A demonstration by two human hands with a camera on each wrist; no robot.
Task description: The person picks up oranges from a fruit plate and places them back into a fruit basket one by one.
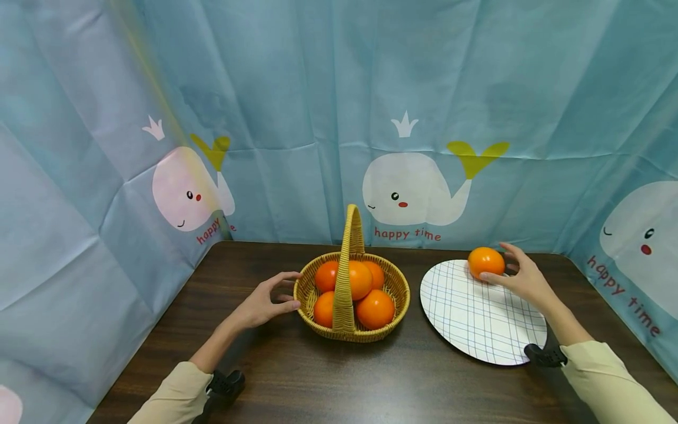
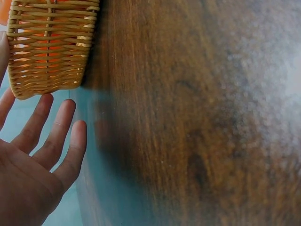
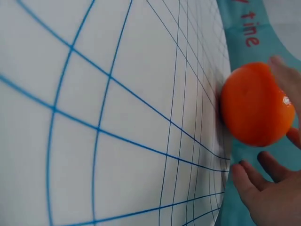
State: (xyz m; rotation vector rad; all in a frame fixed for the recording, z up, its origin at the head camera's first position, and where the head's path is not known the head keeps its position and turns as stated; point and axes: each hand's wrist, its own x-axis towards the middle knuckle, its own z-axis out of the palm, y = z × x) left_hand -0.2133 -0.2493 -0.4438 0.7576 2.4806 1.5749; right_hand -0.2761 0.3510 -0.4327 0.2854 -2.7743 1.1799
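A yellow woven basket (image 1: 312, 327) with a tall arched handle holds several oranges (image 1: 375, 309). My left hand (image 1: 262, 303) is at the basket's left side, thumb and fingertips right at the rim. In the left wrist view its fingers spread loosely beside the wicker wall. On the far part of a white plate (image 1: 466, 318) with blue grid lines sits a single orange (image 1: 484, 262). My right hand (image 1: 527, 282) is around its right side, thumb overlapping the fruit. The right wrist view shows several of its fingers (image 3: 275, 167) apart from the orange, spread below it.
Basket and plate stand on a dark brown wooden table (image 1: 371, 377), the plate to the basket's right. A blue curtain (image 1: 296, 118) printed with whales hangs close behind the table and along its sides. Black bands with cameras sit on both wrists.
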